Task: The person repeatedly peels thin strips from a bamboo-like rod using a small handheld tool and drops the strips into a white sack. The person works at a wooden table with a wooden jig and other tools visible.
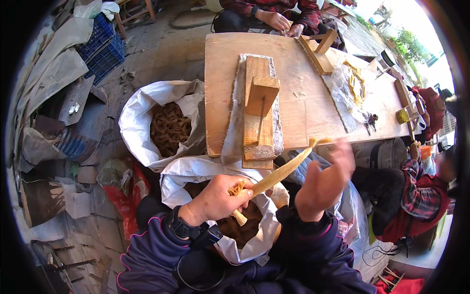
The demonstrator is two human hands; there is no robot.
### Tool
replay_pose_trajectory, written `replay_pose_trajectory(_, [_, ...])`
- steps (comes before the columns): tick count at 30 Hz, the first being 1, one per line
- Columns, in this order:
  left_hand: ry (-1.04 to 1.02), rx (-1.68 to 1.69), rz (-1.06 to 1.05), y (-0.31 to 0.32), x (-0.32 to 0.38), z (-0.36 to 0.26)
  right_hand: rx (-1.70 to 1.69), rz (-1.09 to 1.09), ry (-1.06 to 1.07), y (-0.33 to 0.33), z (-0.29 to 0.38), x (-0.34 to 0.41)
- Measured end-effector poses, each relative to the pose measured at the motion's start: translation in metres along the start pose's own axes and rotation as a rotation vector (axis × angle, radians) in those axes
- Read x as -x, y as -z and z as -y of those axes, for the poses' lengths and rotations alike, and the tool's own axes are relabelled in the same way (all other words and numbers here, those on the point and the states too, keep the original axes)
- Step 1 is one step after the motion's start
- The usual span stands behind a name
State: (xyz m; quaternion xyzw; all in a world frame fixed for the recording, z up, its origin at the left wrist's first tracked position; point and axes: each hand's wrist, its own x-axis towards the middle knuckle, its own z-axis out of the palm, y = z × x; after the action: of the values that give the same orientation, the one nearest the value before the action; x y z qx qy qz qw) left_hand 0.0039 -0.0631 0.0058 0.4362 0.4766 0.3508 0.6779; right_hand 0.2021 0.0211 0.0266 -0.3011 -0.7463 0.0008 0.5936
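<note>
A long, flat tan strip (282,171), its material not certain, runs from my left hand (220,198) up and right towards my right hand (325,180). The left fingers pinch its lower end, with a bunched piece of the same stuff in the fist and a short end poking out below. My right hand is blurred, fingers raised beside the strip's knotted far end; whether it touches is unclear. Below both hands a white woven sack (176,183) stands with its mouth rolled down, brown pieces inside. Ahead, a wooden stand with an upright block and thin metal rod (261,121) rests on a cloth.
The stand is on a plywood table (220,47). A second white sack (136,121) of brown twisted pieces stands left of it. A plastic bag (341,84) with tan pieces lies right. People sit at the far side and right. Blue crates (106,55) are far left.
</note>
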Motion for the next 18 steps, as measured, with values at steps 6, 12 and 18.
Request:
replay_pose_trajectory(6, [-0.255,-0.274,-0.047,0.017,0.005,-0.010,-0.197,0.752,-0.080,-0.007,0.021,0.010])
replay_pose_trajectory(12, [-0.134,-0.002,-0.232,0.002,0.005,-0.001,-0.154,0.735,-0.112,-0.012,0.025,0.015])
replay_pose_trajectory(18, [-0.243,-0.152,-0.153,-0.017,0.001,0.006,-0.514,0.719,0.093,-0.010,0.020,0.012])
